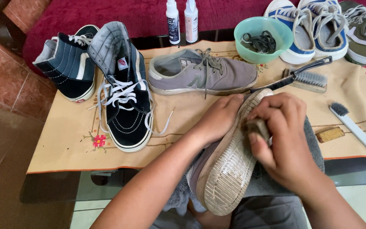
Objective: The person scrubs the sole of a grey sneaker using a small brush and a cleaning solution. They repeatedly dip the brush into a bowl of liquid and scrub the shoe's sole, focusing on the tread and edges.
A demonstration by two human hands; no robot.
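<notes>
A grey sneaker [227,165] lies sole-up over a grey towel [314,146] on my lap. My left hand [219,116] grips its upper side near the toe. My right hand [280,135] is closed on a small brown block [258,127], pressed against the edge of the pale, dirty sole. The matching grey sneaker [202,72] stands upright on the beige cloth [73,140] just beyond my hands.
Two dark high-top shoes [126,97] [66,63] stand at the left. Two small spray bottles [181,19] and a green bowl [250,25] holding laces sit at the back, beside blue-white and olive sneakers [310,29]. Two brushes [310,78] [356,131] and a brown sponge [330,134] lie right.
</notes>
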